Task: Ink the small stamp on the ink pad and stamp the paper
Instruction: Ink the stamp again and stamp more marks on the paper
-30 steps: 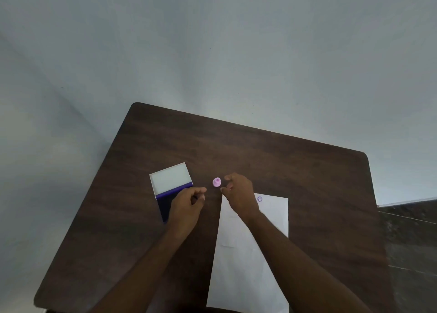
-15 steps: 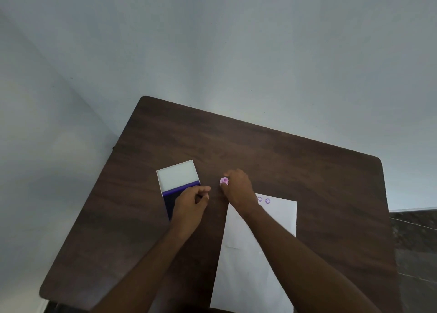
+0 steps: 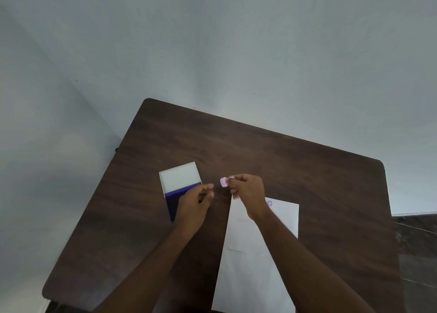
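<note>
A small pink stamp is pinched in the fingertips of my right hand, just above the table beyond the top left corner of the white paper. A purple stamp mark shows near the paper's top edge. The ink pad lies open to the left, its white lid tipped back and its dark purple pad partly hidden. My left hand rests over the pad's right side with fingers curled; nothing visible in it.
The dark wooden table stands against a pale wall, with rounded corners. Its left edge is close to the ink pad. A dark floor strip shows at the right.
My right hand closed on the pink stamp that stood on the table and lifted it. The left hand stayed at the ink pad. The view shifted slightly.
</note>
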{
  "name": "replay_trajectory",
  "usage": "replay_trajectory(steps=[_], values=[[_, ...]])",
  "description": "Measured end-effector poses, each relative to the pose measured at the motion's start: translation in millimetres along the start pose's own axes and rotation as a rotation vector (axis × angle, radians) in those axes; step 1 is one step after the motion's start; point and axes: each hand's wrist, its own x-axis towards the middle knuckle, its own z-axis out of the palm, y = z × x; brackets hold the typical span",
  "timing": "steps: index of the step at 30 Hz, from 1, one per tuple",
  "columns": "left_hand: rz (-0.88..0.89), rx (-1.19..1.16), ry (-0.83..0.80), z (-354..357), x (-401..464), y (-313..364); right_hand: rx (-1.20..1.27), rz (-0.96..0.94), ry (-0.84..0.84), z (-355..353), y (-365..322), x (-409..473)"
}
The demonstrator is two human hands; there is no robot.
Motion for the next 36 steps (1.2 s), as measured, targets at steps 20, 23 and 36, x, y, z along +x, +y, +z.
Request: replay_trajectory(steps=[20, 23, 36], values=[[0.038, -0.151, 0.043, 3.0, 1.6, 16.9, 0.427, 0.234, -0.183, 2.4, 3.2, -9.0], [0.028, -0.169, 0.056, 4.1, 3.3, 15.3, 0.438, 0.223, -0.226, 1.0, 3.8, -10.1], [0.028, -0.186, 0.037, 5.4, 2.8, 14.5, 0.451, 0.189, -0.222, -0.7, 2.4, -15.8]])
